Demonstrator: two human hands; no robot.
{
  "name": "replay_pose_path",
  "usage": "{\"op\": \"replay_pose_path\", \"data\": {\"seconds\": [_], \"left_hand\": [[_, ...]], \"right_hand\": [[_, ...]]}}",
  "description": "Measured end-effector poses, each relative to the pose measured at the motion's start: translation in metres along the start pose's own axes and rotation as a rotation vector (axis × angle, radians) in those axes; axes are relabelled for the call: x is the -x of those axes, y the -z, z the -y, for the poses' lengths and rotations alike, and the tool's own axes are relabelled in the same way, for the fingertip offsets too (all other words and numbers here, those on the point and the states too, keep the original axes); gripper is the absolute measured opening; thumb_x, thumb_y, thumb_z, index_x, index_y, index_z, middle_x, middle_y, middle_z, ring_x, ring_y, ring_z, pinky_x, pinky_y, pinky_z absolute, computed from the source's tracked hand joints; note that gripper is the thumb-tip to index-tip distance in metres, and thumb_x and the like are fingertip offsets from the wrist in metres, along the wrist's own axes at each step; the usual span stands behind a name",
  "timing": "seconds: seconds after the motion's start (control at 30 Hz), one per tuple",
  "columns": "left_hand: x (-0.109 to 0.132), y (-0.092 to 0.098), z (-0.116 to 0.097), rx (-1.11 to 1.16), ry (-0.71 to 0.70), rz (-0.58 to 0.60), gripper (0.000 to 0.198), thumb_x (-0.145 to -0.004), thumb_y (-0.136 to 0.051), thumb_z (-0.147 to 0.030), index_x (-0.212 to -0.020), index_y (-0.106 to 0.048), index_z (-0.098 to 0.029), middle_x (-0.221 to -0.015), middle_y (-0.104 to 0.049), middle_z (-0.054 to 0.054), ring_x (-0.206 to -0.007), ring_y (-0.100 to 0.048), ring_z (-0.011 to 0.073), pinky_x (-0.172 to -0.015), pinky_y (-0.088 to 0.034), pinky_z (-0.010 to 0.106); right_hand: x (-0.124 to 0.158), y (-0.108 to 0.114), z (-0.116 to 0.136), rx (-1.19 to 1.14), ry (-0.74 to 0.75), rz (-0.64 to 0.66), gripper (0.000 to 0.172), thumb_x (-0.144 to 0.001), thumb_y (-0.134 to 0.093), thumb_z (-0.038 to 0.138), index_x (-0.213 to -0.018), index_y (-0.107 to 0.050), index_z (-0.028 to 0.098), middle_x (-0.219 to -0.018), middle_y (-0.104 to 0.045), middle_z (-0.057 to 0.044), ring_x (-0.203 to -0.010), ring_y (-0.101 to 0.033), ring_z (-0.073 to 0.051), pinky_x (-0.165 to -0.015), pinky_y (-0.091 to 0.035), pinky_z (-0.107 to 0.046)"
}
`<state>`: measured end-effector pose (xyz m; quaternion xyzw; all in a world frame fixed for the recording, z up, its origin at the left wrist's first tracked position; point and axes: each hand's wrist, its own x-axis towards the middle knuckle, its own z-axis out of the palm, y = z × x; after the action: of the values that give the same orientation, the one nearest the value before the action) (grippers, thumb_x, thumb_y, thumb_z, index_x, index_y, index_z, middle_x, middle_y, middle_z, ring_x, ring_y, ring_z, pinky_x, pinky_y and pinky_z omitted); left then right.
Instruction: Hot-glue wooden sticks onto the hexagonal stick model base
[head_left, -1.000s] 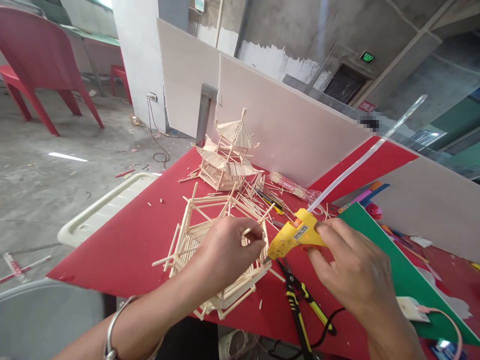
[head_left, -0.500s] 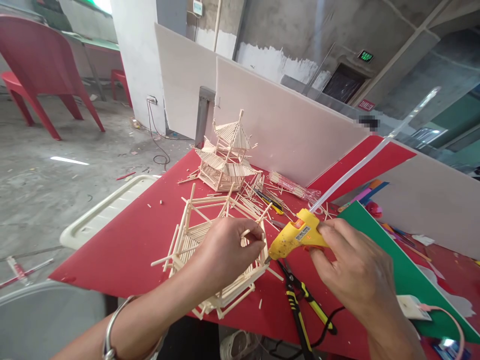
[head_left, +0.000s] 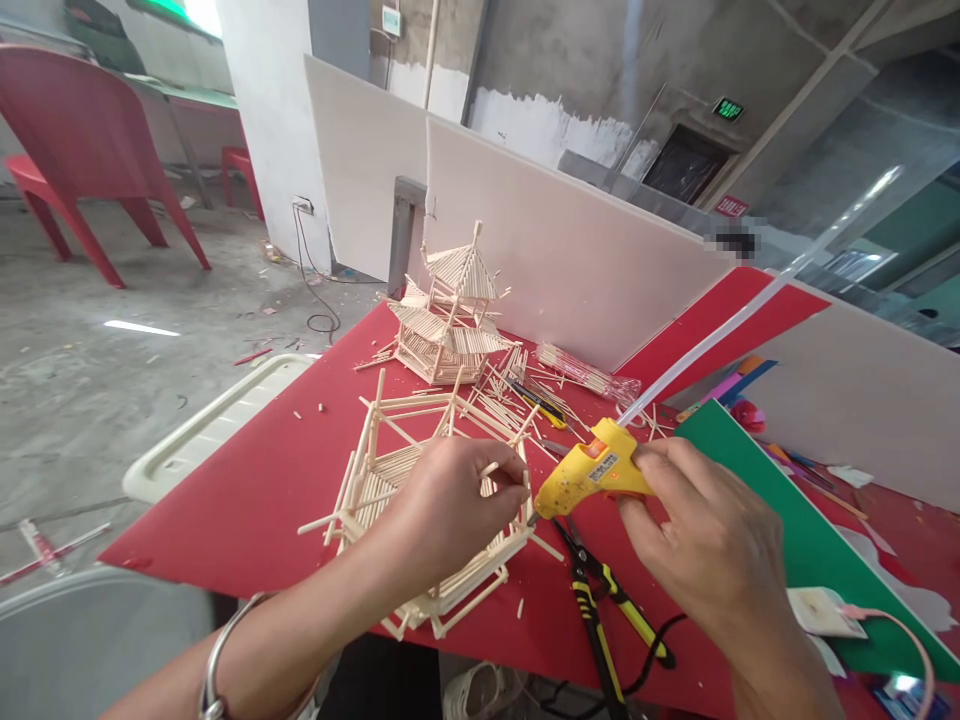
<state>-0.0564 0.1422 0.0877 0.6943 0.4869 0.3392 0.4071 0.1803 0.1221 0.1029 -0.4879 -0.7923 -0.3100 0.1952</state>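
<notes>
My left hand point(head_left: 450, 505) rests on a low frame of thin wooden sticks point(head_left: 390, 480) on the red table point(head_left: 285, 470), its fingers pinching a small stick at the frame's right edge. My right hand point(head_left: 709, 545) is closed around a yellow glue gun point(head_left: 589, 468), whose nozzle points at the spot beside my left fingertips. A long clear glue stick point(head_left: 720, 330) pokes out of the gun's back, up to the right.
A finished stick pagoda point(head_left: 450, 315) stands further back, with loose sticks and a yellow knife point(head_left: 540, 402) beside it. Yellow-handled cutters point(head_left: 600, 610) lie under the gun. White boards point(head_left: 570, 250) wall the table's back. A green sheet point(head_left: 795, 540) lies right; a white tray point(head_left: 210, 425) sits left.
Both hands stay almost where they were. The glue gun's nozzle holds at the frame's right edge; the view has shifted slightly.
</notes>
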Motion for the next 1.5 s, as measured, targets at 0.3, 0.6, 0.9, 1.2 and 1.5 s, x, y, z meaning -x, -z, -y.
{"op": "replay_pose_path", "data": {"seconds": [0.3, 0.6, 0.9, 1.2, 1.5], "left_hand": [[-0.001, -0.003, -0.002, -0.080, -0.028, 0.004, 0.017, -0.076, -0.059, -0.015, -0.074, -0.074, -0.021, -0.063, -0.067, -0.003, -0.052, -0.044, 0.0087, -0.055, -0.035, 0.024], [0.000, -0.005, -0.009, -0.135, -0.023, 0.011, 0.018, -0.077, -0.057, -0.015, -0.074, -0.073, -0.020, -0.061, -0.064, -0.002, -0.054, -0.045, 0.0105, -0.055, -0.034, 0.025], [0.004, -0.012, -0.010, -0.212, -0.089, -0.055, 0.014, -0.080, -0.058, -0.021, -0.079, -0.072, -0.020, -0.059, -0.063, -0.003, -0.050, -0.042, 0.0093, -0.054, -0.034, 0.024], [0.008, -0.015, -0.006, -0.182, -0.079, -0.054, 0.014, -0.083, -0.059, -0.025, -0.079, -0.071, -0.019, -0.066, -0.065, -0.002, -0.053, -0.040, 0.0090, -0.053, -0.034, 0.023], [0.006, -0.017, -0.008, -0.220, -0.097, -0.089, 0.018, -0.082, -0.060, -0.030, -0.081, -0.074, -0.019, -0.064, -0.065, 0.000, -0.055, -0.044, 0.0107, -0.053, -0.037, 0.023]], "right_hand": [[0.004, 0.000, -0.003, 0.033, 0.002, -0.049, 0.015, -0.080, -0.060, 0.019, -0.095, -0.060, 0.019, -0.093, -0.065, -0.003, -0.076, -0.060, -0.018, -0.067, -0.044, -0.030], [0.016, -0.002, -0.002, -0.009, -0.114, 0.014, 0.029, -0.083, -0.062, 0.036, -0.105, -0.060, 0.018, -0.102, -0.066, -0.007, -0.082, -0.063, -0.021, -0.066, -0.047, -0.032], [0.067, -0.035, -0.002, -0.097, -0.402, 0.161, 0.046, -0.087, -0.057, 0.051, -0.118, -0.058, 0.017, -0.114, -0.066, -0.013, -0.094, -0.066, -0.025, -0.066, -0.051, -0.032], [0.130, -0.068, 0.017, -0.211, -0.677, 0.466, 0.035, -0.089, -0.051, 0.043, -0.112, -0.060, 0.018, -0.105, -0.069, -0.010, -0.089, -0.069, -0.025, -0.065, -0.049, -0.032], [0.167, -0.069, 0.032, -0.044, -0.635, 0.381, 0.025, -0.085, -0.058, 0.039, -0.100, -0.066, 0.021, -0.090, -0.065, -0.009, -0.089, -0.065, -0.026, -0.072, -0.050, -0.036]]}}
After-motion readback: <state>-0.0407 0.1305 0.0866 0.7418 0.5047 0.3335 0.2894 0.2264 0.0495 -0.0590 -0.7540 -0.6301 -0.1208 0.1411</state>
